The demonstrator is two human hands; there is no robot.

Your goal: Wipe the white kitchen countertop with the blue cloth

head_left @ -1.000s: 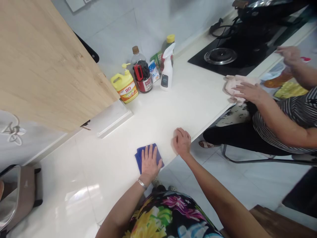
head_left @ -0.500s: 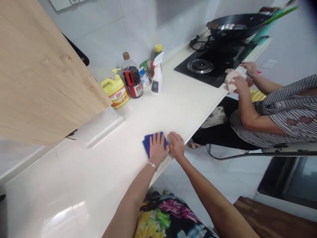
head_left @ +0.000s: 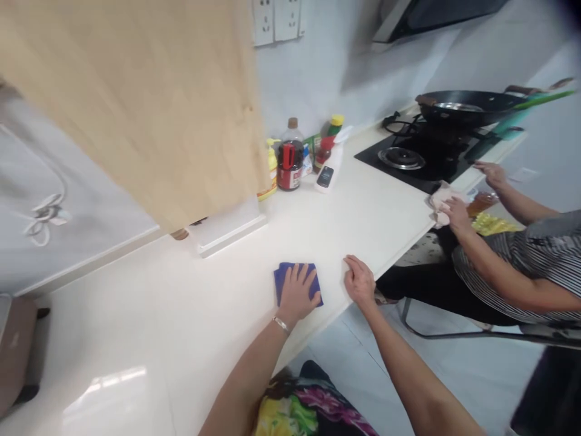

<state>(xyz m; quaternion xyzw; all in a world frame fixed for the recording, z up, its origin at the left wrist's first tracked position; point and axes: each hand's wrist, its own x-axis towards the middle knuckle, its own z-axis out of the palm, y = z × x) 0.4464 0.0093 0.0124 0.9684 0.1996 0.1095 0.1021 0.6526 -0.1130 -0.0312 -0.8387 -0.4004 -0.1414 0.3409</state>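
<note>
Surface (head_left: 204,303): white.
Left hand (head_left: 297,295): flat on cloth (head_left: 280,280), grip released.
Right hand (head_left: 360,281): at front edge; grip, cannot tell.

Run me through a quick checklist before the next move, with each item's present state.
1. Left hand flat on the blue cloth: ok, fingers spread over it.
2. Blue cloth wholly on the countertop: ok, nothing overhangs the front edge.
3. Right hand apart from the blue cloth: ok, it is near the front edge.
4. White spray bottle clear of both hands: ok, it is back by the wall.
5. Yellow pump bottle fully visible: not ok, the wooden panel hides part.
6. Hob cool: cannot tell.
</note>
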